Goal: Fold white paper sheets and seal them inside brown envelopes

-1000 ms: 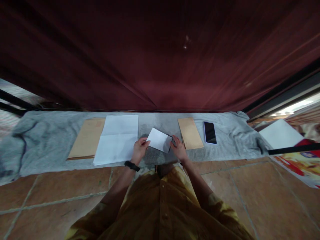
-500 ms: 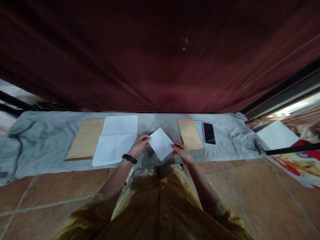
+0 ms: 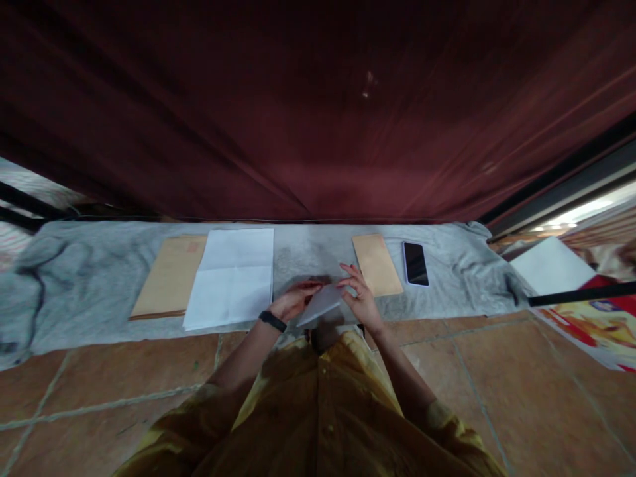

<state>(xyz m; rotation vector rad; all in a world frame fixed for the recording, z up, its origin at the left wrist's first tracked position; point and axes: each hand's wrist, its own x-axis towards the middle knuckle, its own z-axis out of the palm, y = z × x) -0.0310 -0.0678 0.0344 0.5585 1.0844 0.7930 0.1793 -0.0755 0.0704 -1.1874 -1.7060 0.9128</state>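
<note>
A small folded piece of white paper [image 3: 320, 302] is tilted just in front of my body, above the grey cloth. My left hand [image 3: 293, 299] is closed on its left side, with a dark band on the wrist. At the paper's right corner, my right hand [image 3: 360, 295] pinches it with thumb and a finger, while the index finger sticks out. Left of my left hand lies a stack of larger white sheets [image 3: 233, 275] with a crease across. A small brown envelope [image 3: 378, 265] rests beyond my right hand.
A grey cloth [image 3: 462, 271] covers the narrow bench. Larger brown envelopes [image 3: 166, 278] lie at the left, partly under the white sheets. A phone [image 3: 415, 264] lies right of the small envelope. A dark red curtain [image 3: 318, 132] hangs behind; tiled floor [image 3: 497, 384] is below.
The white paper has gone from facing me as a diamond to a tilted, narrower shape, lower down. My left hand has moved right and down; my right index finger has lifted away.
</note>
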